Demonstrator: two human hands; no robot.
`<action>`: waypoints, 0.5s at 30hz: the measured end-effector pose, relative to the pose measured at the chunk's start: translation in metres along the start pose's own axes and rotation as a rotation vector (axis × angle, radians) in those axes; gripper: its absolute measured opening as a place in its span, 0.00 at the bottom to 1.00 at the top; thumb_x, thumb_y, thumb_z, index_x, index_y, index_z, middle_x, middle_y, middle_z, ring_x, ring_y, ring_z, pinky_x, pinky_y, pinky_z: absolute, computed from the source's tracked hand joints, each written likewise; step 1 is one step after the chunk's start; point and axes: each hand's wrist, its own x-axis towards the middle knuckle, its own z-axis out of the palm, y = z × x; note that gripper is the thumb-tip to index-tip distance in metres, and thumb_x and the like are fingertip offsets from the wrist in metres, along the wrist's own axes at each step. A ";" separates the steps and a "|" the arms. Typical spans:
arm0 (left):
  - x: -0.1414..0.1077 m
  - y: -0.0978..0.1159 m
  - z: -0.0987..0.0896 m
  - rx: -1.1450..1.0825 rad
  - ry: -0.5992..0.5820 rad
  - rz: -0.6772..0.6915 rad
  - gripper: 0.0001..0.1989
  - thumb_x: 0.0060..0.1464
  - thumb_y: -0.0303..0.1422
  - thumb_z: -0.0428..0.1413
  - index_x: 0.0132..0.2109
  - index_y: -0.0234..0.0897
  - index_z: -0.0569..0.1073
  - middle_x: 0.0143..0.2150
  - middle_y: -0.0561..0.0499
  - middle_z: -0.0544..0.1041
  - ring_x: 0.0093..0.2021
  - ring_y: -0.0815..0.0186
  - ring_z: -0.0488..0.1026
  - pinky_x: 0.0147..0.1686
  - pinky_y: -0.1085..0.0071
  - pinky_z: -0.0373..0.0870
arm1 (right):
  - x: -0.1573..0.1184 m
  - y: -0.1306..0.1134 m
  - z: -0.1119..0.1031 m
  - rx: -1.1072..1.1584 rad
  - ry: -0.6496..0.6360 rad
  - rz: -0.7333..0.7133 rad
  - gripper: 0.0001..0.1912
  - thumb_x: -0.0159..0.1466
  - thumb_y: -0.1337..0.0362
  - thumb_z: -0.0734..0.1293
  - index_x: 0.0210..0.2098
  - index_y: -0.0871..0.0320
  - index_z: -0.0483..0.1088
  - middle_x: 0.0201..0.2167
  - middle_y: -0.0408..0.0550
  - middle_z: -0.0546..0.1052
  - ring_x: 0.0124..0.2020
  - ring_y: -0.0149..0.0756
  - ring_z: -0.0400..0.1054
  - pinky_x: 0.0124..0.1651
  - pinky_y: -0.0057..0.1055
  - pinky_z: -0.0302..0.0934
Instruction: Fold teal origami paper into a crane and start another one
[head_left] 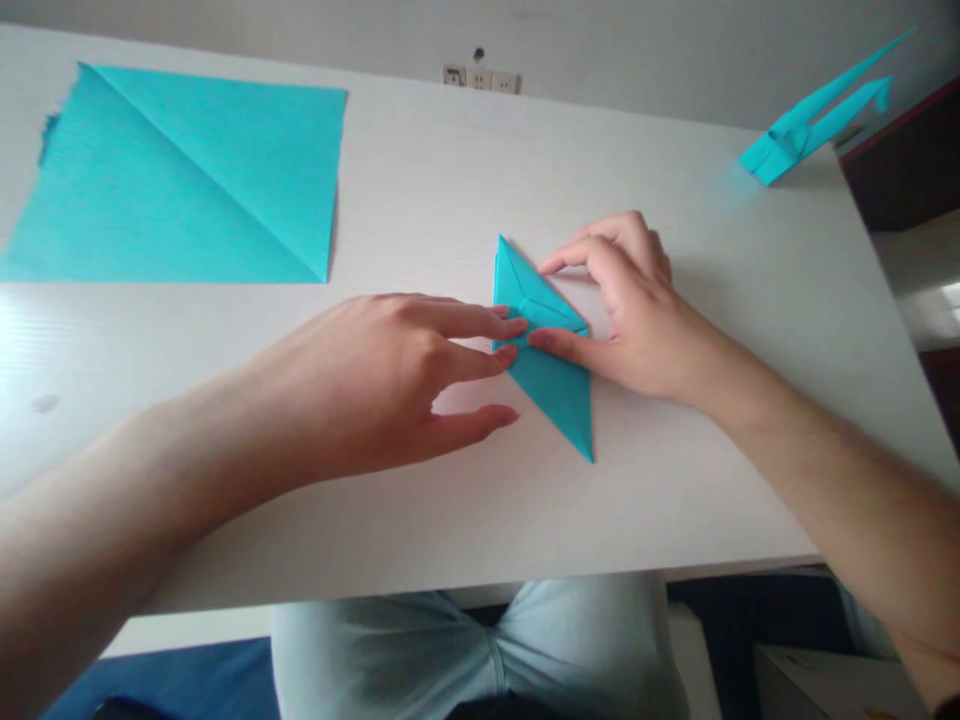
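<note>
Table: a long white wood-grain tabletop [420, 200], running right across the view, and it's carrying three turquoise paper pieces!
Far left: a big flat sheet of turquoise paper [180, 175] lies open, a diagonal crease slicing corner to corner, with a ragged patch on its left edge.
Middle: a folded turquoise paper diamond [555, 395] sits flat, long point aimed near.
Far right: a folded turquoise paper figure [787, 145] on the corner, two slim points reaching right!
Near left: a faint grey smudge [45, 403] marks the tabletop.
</note>
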 end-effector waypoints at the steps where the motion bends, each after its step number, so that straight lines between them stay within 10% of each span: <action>1: 0.000 0.000 0.000 0.002 0.004 -0.005 0.16 0.82 0.38 0.63 0.65 0.55 0.95 0.78 0.52 0.90 0.65 0.50 0.96 0.69 0.49 0.96 | -0.001 0.003 0.000 -0.013 0.001 -0.003 0.34 0.71 0.48 0.90 0.72 0.35 0.81 0.69 0.55 0.78 0.75 0.74 0.76 0.83 0.80 0.73; 9: 0.000 -0.002 0.001 -0.045 0.026 -0.004 0.16 0.83 0.42 0.62 0.60 0.53 0.96 0.76 0.53 0.91 0.65 0.50 0.97 0.67 0.52 0.96 | -0.004 0.049 -0.024 0.037 -0.032 0.033 0.36 0.68 0.47 0.92 0.71 0.39 0.83 0.68 0.58 0.76 0.75 0.73 0.75 0.84 0.79 0.74; 15: 0.004 0.000 0.003 0.026 0.045 0.014 0.17 0.84 0.41 0.59 0.57 0.49 0.95 0.74 0.49 0.93 0.52 0.52 0.98 0.51 0.52 0.97 | 0.006 0.034 -0.029 0.150 -0.052 -0.005 0.23 0.72 0.43 0.87 0.63 0.35 0.89 0.64 0.54 0.81 0.71 0.65 0.79 0.75 0.64 0.82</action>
